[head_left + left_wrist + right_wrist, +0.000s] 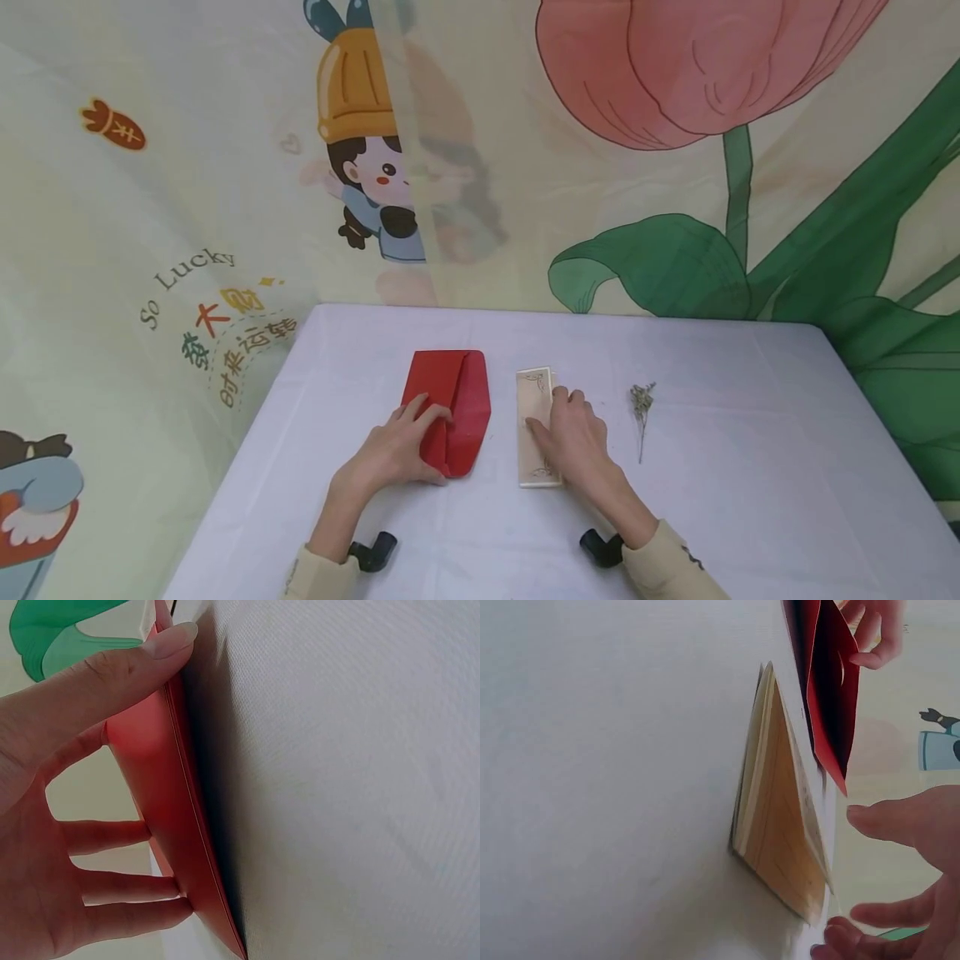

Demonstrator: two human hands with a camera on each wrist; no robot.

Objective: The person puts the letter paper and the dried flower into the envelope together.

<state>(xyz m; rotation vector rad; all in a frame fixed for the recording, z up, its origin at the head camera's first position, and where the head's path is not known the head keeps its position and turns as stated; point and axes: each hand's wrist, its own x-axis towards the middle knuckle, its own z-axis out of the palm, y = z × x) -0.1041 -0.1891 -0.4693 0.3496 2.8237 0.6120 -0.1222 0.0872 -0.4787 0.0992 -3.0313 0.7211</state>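
Note:
A red envelope (435, 375) lies on the table with its flap (471, 408) unfolded to the right. My left hand (397, 446) holds it, the thumb on its near edge and the fingertips on its face; in the left wrist view that thumb (169, 645) lies over the edge. To the right is a folded cream card (534, 450) with scrollwork corners. My right hand (581, 433) is at the card's right side, fingertips close to that edge. The right wrist view shows the card's leaves (780, 817) slightly parted and the right thumb (885, 817) apart from it.
A small dried flower sprig (641, 408) lies right of the right hand. A white cloth (750, 500) covers the table. Behind it hangs a printed backdrop (480, 150). Black wrist mounts (375, 552) sit under both wrists.

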